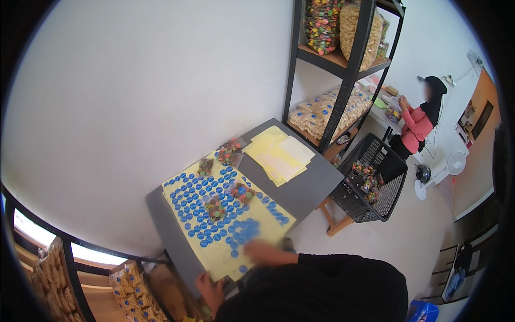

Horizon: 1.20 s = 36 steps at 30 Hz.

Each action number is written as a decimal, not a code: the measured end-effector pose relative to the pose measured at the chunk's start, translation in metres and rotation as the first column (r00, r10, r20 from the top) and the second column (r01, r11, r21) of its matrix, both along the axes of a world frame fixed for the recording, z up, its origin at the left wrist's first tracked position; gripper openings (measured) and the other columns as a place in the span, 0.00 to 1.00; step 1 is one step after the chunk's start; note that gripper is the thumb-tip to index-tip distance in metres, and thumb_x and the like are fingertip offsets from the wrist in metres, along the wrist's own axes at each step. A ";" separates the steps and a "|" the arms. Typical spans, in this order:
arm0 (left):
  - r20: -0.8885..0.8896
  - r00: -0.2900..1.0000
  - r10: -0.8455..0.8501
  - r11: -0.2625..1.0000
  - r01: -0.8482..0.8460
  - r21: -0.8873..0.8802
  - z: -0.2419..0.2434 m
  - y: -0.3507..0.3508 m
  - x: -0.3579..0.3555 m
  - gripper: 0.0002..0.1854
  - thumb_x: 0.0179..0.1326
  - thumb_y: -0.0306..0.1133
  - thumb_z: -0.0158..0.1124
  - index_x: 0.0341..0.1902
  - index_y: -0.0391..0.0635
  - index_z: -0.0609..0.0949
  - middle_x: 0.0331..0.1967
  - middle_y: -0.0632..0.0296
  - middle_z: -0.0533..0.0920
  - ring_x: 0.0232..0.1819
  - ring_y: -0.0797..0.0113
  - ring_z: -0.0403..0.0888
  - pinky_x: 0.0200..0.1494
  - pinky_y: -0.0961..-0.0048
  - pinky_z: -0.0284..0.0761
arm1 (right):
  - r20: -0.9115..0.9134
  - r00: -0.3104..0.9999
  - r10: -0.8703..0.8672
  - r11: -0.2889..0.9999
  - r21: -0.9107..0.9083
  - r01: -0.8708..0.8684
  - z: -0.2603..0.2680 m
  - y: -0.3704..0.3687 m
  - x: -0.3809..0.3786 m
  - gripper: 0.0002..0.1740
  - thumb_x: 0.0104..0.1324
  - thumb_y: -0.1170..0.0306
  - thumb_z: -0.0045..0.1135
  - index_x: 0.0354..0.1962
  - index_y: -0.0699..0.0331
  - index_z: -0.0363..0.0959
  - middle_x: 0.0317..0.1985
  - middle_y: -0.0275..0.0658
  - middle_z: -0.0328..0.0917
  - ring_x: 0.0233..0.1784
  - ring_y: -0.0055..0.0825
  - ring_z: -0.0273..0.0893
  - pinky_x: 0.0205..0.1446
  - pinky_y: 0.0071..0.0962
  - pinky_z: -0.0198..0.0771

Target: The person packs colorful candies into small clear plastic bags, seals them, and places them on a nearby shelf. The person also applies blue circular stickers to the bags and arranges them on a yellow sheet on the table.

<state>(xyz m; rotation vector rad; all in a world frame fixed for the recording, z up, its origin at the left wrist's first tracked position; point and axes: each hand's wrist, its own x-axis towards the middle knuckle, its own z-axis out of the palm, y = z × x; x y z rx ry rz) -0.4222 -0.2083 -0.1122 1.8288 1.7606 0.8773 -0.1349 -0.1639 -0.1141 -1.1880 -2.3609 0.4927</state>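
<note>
A yellow sheet of round blue stickers [201, 229] lies on a grey table [314, 177] before me. At its near corner is my left hand [211, 292], fingers and thumb by the table's edge; whether it grips the paper is unclear. My right hand [265, 252] is blurred over the near right part of the sheet, close to some smeared-looking stickers. What it holds, if anything, does not show. Small clear bags of colourful candy rest on the sheet: one bag [216, 208] near the middle, another bag [243, 193] to its right, and more at the far edge.
Yellow and white papers [281, 155] lie farther back on the table. A black plastic basket [388, 193] with candy bags stands to the right. Beyond the table rises a black-framed shelf [342, 68] of snack bags. A co-worker [418, 124] handles a clear container. Snack packs [134, 292] fill shelves at lower left.
</note>
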 end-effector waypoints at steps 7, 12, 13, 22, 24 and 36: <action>0.193 0.955 0.223 0.971 -0.201 -0.127 0.022 -0.002 0.018 0.18 0.53 0.31 0.75 0.45 0.37 0.79 0.40 0.55 0.76 0.42 0.64 0.76 0.41 0.70 0.75 | 0.322 0.947 0.013 0.971 -0.229 0.064 0.047 0.004 -0.006 0.07 0.61 0.69 0.52 0.30 0.64 0.73 0.35 0.43 0.75 0.42 0.43 0.76 0.45 0.42 0.71; 0.463 0.859 0.221 0.955 -0.093 -0.283 0.033 -0.011 0.036 0.12 0.61 0.35 0.70 0.35 0.38 0.81 0.29 0.61 0.80 0.31 0.74 0.76 0.35 0.74 0.73 | 0.058 0.992 -0.113 0.978 -0.168 0.121 0.046 0.005 -0.006 0.06 0.62 0.69 0.55 0.34 0.63 0.75 0.36 0.45 0.76 0.43 0.46 0.76 0.45 0.43 0.70; 0.544 0.814 0.202 0.950 -0.028 -0.311 0.033 -0.011 0.040 0.12 0.64 0.37 0.68 0.34 0.38 0.81 0.29 0.62 0.82 0.31 0.76 0.76 0.35 0.75 0.73 | -0.024 0.988 -0.155 0.978 -0.144 0.150 0.045 0.004 -0.004 0.05 0.63 0.70 0.55 0.35 0.62 0.74 0.36 0.44 0.76 0.43 0.46 0.75 0.45 0.43 0.70; 0.822 0.313 0.475 0.697 0.437 -0.569 0.008 0.019 0.087 0.25 0.72 0.40 0.57 0.67 0.38 0.69 0.58 0.54 0.77 0.54 0.60 0.79 0.56 0.63 0.75 | -0.169 0.977 -0.129 0.987 -0.117 0.110 0.065 0.007 -0.004 0.08 0.65 0.69 0.51 0.38 0.65 0.73 0.38 0.46 0.76 0.45 0.47 0.74 0.49 0.44 0.69; 0.792 0.156 0.590 0.691 0.411 -0.595 0.003 0.022 0.089 0.24 0.71 0.38 0.58 0.65 0.39 0.70 0.57 0.55 0.77 0.52 0.59 0.80 0.54 0.62 0.75 | -0.123 0.989 -0.087 0.988 -0.140 0.070 0.068 0.007 -0.003 0.07 0.65 0.71 0.55 0.39 0.64 0.74 0.39 0.44 0.76 0.47 0.46 0.75 0.50 0.42 0.70; 0.845 0.373 0.384 0.849 0.218 -0.482 0.001 0.027 0.097 0.18 0.68 0.28 0.59 0.60 0.39 0.74 0.53 0.58 0.77 0.49 0.63 0.79 0.46 0.64 0.77 | -0.199 0.974 -0.112 0.989 -0.119 0.090 0.052 0.024 -0.024 0.07 0.64 0.69 0.58 0.39 0.61 0.78 0.39 0.40 0.76 0.48 0.41 0.75 0.49 0.38 0.72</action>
